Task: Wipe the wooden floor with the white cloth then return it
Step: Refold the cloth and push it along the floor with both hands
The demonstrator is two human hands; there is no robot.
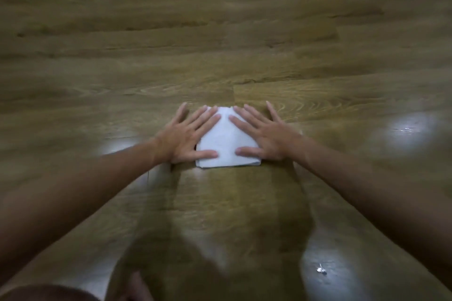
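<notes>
The wiping looks to be under way, not finished. The white cloth lies folded flat on the wooden floor, and both hands are spread on it with straight fingers, pressing down, not gripping. The left hand covers the cloth's left edge, its thumb lying along the near-left corner and its fingers fanned toward the far edge. The right hand mirrors it on the right edge, thumb near the near-right corner. Between the 2 hands the middle of the cloth shows bare.

How much of the floor has already been wiped cannot be told; the boards look much the same all round, apart from bright light patches left and right of the arms. A small white scrap lies on the floor well behind the right hand, near the person's body, so that part may still need a pass. Returning the cloth is still to do, and no place for it shows here.

The cloth reads as a rough rectangle. Its near edge runs straight across between the 2 thumbs, and its far edge sits between the fingertips. Its long axis seems to run away from the person, though the wide lens and the covering hands make that uncertain.
</notes>
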